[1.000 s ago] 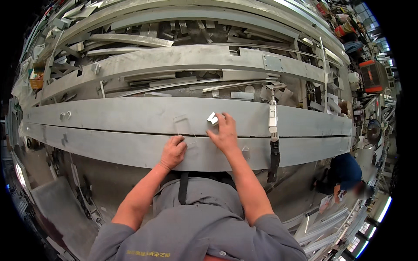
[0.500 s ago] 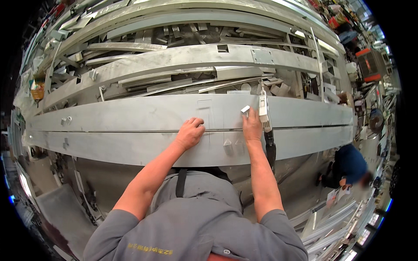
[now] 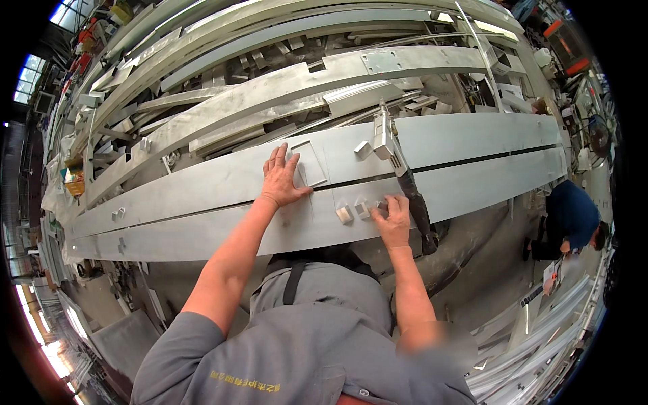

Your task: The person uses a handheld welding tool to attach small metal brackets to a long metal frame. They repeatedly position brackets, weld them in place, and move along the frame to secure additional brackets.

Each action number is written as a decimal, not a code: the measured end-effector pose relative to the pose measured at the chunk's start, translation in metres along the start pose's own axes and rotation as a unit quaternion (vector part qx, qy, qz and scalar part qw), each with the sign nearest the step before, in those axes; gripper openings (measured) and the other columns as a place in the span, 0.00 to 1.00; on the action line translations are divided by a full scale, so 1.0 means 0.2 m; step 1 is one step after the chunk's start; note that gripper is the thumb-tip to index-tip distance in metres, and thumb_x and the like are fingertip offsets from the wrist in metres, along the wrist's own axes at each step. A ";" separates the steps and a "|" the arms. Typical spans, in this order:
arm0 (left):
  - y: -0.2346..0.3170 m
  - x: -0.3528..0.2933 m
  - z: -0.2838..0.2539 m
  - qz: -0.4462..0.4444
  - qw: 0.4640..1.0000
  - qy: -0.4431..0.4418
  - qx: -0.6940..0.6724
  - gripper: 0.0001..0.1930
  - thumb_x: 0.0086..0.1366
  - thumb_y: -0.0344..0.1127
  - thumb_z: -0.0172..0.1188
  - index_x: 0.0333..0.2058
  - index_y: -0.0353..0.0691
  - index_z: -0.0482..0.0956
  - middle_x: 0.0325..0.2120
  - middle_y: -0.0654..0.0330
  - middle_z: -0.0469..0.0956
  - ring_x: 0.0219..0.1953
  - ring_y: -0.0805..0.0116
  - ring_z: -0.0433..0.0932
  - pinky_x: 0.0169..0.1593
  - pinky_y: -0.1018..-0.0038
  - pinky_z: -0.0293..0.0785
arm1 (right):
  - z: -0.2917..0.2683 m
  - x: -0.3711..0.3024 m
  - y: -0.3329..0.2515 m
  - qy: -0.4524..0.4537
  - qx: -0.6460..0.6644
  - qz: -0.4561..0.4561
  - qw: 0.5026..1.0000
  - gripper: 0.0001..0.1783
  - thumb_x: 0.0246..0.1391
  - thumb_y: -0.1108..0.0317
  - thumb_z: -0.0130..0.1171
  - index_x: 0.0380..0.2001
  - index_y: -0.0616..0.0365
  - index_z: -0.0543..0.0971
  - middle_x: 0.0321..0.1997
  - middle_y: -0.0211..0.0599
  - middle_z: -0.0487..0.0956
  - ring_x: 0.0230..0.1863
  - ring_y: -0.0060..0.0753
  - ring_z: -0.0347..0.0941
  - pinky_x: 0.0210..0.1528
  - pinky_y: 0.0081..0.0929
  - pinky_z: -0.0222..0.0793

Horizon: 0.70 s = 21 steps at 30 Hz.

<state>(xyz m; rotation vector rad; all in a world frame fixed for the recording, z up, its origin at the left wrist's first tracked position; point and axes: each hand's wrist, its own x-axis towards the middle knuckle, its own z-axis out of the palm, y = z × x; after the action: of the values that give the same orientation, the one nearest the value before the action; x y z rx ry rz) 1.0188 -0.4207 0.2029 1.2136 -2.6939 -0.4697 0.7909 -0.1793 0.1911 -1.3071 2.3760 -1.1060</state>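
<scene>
Two long grey metal panels (image 3: 236,182) lie side by side in front of me with a narrow dark gap between them. My left hand (image 3: 281,181) rests on them with its fingers spread, beside a thin rectangular outline (image 3: 311,164). Near the front edge my right hand (image 3: 393,217) pinches what looks like a small metal block (image 3: 381,204), partly hidden by the fingers. Two similar blocks, a left one (image 3: 344,215) and a middle one (image 3: 362,208), stand just left of it. Another small block (image 3: 363,149) lies beside a slim grey power tool (image 3: 384,138) with a black handle, which lies across the panels.
Beyond the panels, a long metal beam (image 3: 270,91) stretches over heaps of metal offcuts (image 3: 256,61). Small fittings (image 3: 118,214) sit at the panels' left end. At the right another person (image 3: 571,214) bends down near a stack of metal profiles (image 3: 533,337).
My left hand has opened from a curled shape and moved slightly left. My right hand has come away from the block beside the tool, toward the blocks near the front edge. The view has turned.
</scene>
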 end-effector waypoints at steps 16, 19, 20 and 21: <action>-0.04 0.11 -0.03 0.096 0.992 -0.076 0.001 0.49 0.40 0.57 0.74 0.62 0.43 0.69 0.70 0.47 0.57 0.71 0.45 0.52 0.72 0.50 0.45 | 0.10 0.16 -0.29 -0.054 0.079 -0.020 0.995 0.12 0.48 0.72 0.69 0.34 0.61 0.77 0.43 0.41 0.76 0.31 0.34 0.77 0.32 0.29 0.77; -0.05 0.11 -0.03 0.095 0.993 -0.072 -0.018 0.49 0.39 0.56 0.74 0.62 0.44 0.69 0.70 0.48 0.57 0.71 0.45 0.53 0.72 0.50 0.44 | 0.18 0.24 -0.34 -0.063 0.087 -0.006 0.994 0.15 0.46 0.74 0.69 0.38 0.62 0.78 0.44 0.42 0.73 0.35 0.35 0.75 0.35 0.28 0.77; -0.06 0.10 -0.03 0.093 0.993 -0.069 -0.025 0.49 0.39 0.56 0.74 0.62 0.44 0.69 0.70 0.48 0.57 0.71 0.45 0.53 0.72 0.50 0.44 | 0.20 0.26 -0.35 -0.067 0.090 -0.002 0.994 0.15 0.46 0.75 0.68 0.39 0.62 0.78 0.45 0.42 0.73 0.36 0.35 0.75 0.35 0.28 0.77; -0.06 0.10 -0.03 0.094 0.993 -0.067 -0.029 0.49 0.39 0.56 0.74 0.62 0.44 0.69 0.70 0.49 0.57 0.71 0.46 0.53 0.72 0.50 0.44 | 0.22 0.27 -0.34 -0.074 0.083 -0.009 0.994 0.16 0.46 0.77 0.66 0.41 0.63 0.78 0.46 0.43 0.72 0.37 0.37 0.75 0.35 0.29 0.77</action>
<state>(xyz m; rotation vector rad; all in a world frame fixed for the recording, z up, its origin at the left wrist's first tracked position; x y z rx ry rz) 1.0156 -0.4450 0.2036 0.9340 -2.8484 -0.6168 0.8240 -0.2669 0.2176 -1.3072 2.1228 -1.1426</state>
